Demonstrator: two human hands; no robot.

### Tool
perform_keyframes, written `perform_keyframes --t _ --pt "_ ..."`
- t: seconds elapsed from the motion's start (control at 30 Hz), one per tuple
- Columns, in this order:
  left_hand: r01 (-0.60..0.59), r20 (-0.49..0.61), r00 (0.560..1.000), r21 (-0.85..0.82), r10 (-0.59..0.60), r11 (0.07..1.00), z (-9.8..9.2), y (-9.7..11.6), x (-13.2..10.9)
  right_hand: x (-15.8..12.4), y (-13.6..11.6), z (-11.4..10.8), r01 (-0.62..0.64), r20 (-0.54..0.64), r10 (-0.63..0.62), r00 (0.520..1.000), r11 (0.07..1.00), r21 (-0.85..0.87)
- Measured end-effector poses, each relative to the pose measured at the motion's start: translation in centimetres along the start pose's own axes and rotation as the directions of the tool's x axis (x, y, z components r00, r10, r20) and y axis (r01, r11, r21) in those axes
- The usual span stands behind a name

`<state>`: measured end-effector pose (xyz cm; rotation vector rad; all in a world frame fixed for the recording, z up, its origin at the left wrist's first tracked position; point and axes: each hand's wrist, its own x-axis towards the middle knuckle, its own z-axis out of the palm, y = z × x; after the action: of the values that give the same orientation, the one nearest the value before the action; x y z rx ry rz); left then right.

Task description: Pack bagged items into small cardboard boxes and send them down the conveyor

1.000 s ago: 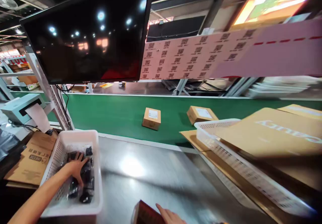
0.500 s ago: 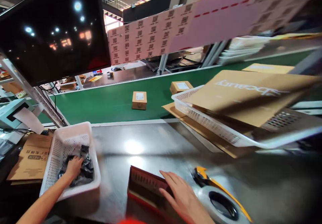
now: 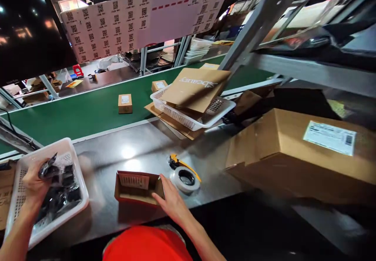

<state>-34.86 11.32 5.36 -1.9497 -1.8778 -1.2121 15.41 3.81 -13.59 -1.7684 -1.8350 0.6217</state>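
Observation:
My left hand (image 3: 33, 184) is inside the near end of a white perforated plastic basket (image 3: 78, 182), gripping a black bagged item (image 3: 49, 170). Several similar black bagged items (image 3: 60, 194) lie beneath it. My right hand (image 3: 173, 200) holds the right corner of an open cardboard box (image 3: 138, 187) on the steel table (image 3: 141, 143). A paper label (image 3: 134, 181) lines the box's far inner wall. A tape dispenser (image 3: 184, 179) with a yellow handle lies just beyond my right hand.
A green conveyor belt (image 3: 73, 122) carries small cardboard boxes (image 3: 125, 103) beyond the table. A white basket (image 3: 190, 112) holds flat cardboard sheets. A large labelled carton (image 3: 293, 155) stands at right, below a metal shelf frame (image 3: 293, 53). A red rounded object (image 3: 147, 245) fills the bottom edge.
The view has swung right, shifting the scene left and bringing in the large carton. My left hand has lifted a black bagged item from the pile. My right hand has moved to the box's corner.

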Motion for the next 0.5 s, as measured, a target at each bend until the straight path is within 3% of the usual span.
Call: perform_keyframes --t 0.03,0.1,0.17,0.23,0.27,0.33,0.37,0.43,0.5 --pt "-0.075 -0.045 0.996 -0.091 0.071 0.993 1.1 3.2 -0.6 0.1 0.1 0.2 0.004 0.015 -0.004 1.0 1.0 0.004" --pt "-0.189 -0.026 0.982 -0.273 0.19 0.943 4.2 10.0 -2.6 0.2 0.4 0.3 0.04 0.03 -0.04 0.999 0.999 0.008" --pt "-0.207 0.143 0.951 -0.371 0.275 0.905 8.2 15.7 -5.2 0.4 1.0 0.2 0.084 0.046 -0.085 0.995 0.996 0.012" --pt "-0.203 0.462 0.785 -0.438 0.413 0.876 12.0 19.4 -7.7 0.6 1.5 0.0 0.104 0.064 -0.104 0.992 0.995 0.005" --pt "-0.174 0.632 0.648 -0.42 0.425 0.891 13.6 20.4 -8.8 0.6 1.7 0.1 0.104 0.062 -0.103 0.993 0.995 -0.009" --pt "-0.103 0.863 0.404 -0.285 0.302 0.953 15.9 21.2 -10.4 0.5 1.9 0.3 0.099 0.027 -0.098 0.995 0.994 -0.043" --pt "-0.076 0.922 0.32 -0.203 0.216 0.976 16.6 21.1 -10.9 0.4 2.0 0.6 0.099 0.003 -0.099 0.995 0.994 -0.055" --pt "-0.024 0.965 0.248 -0.084 0.088 0.996 17.6 20.8 -11.3 0.4 2.2 1.1 0.109 -0.03 -0.111 0.993 0.992 -0.063" --pt "0.025 0.969 0.24 -0.069 0.061 0.997 18.1 20.8 -11.1 0.5 2.9 1.4 0.137 -0.043 -0.139 0.989 0.989 -0.058"
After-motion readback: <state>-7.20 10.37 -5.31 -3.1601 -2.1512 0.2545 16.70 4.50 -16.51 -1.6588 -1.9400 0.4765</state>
